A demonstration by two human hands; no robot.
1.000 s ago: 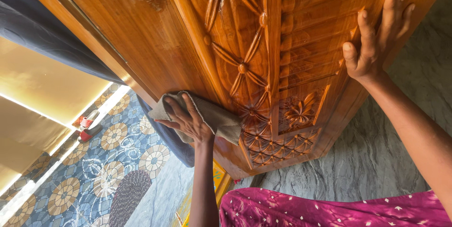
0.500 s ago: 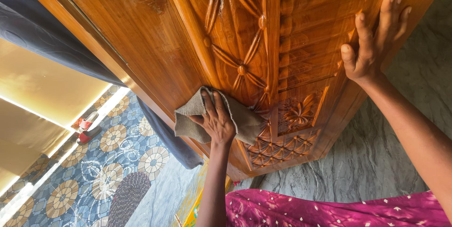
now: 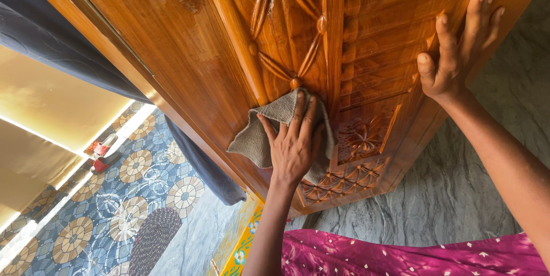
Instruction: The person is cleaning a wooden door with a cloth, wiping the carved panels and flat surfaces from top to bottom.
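The left hand (image 3: pixel 296 150) lies flat with fingers spread over a coarse grey-brown cloth (image 3: pixel 258 135), pressing it against the carved wooden door (image 3: pixel 189 52). The cloth sits under the palm and fingers, bunching out to the left of the hand and a little past its right side, just below the carved star pattern above the fingertips. The right hand (image 3: pixel 452 52) is open and holds nothing; its palm and fingers rest flat on the door's outer edge, well apart from the cloth. Between the two hands run grooved slats and a carved flower. Below the left wrist is magenta dotted fabric (image 3: pixel 412 256). Far to the left of that hand, red sandals (image 3: pixel 103 153) lie on a patterned mat (image 3: pixel 132 213).
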